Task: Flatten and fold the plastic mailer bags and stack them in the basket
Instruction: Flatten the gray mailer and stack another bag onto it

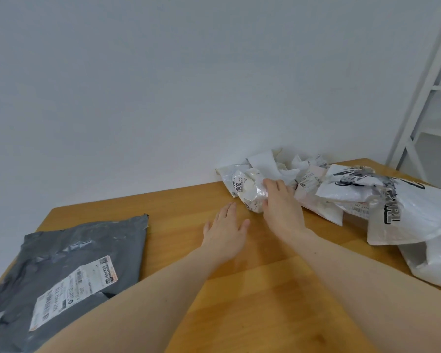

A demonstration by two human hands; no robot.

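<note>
The right hand (281,207) reaches into the pile of crumpled white mailer bags (303,182) at the far right of the wooden table (265,289). Its fingers curl over the nearest crumpled bag (250,192), apparently gripping it to draw it out of the pile toward the bare table centre, where there is room to flatten it; the fingertips are hidden in the plastic, so the exact grip cannot be confirmed. The left hand (224,231) hovers low over the table just beside that bag, fingers straight and loosely spread, holding nothing, probably positioned to receive or pin the bag.

A grey mailer bag (69,271) lies spread flat at the near left, well apart from the pile. No basket is in view.

Legible writing: "200" on the gripped bag's label, and large black letters ending "RL" on the big white bag (413,220). The grey bag's shipping label (74,289) is too small to read.
</note>
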